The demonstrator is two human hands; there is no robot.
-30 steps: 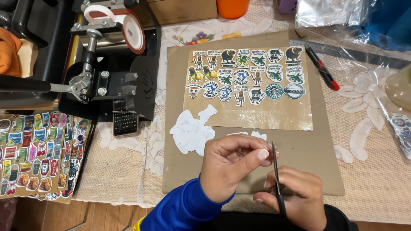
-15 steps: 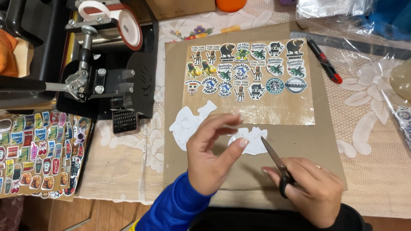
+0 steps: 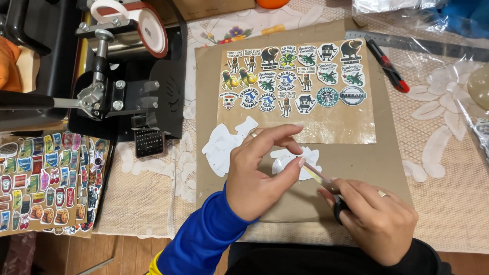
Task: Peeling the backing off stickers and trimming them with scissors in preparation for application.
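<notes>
left hand [image 3: 254,173] pinches a small white cutout [image 3: 298,164] at center; right hand [image 3: 374,219], at 5 o'clock, is closed around the scissors [image 3: 326,184]. white scraps [image 3: 226,145] lie at 9 o'clock, and many stickers [image 3: 295,76] at 12 o'clock look arranged already, so the cutting seems well along.

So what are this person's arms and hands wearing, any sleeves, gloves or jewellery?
No gloves: both hands are bare. The left hand has a thin ring on one finger, and its arm is in a bright blue long sleeve with a strip of yellow showing at the lower edge. The right hand comes out of a black sleeve. No watch or bracelet shows.
</notes>
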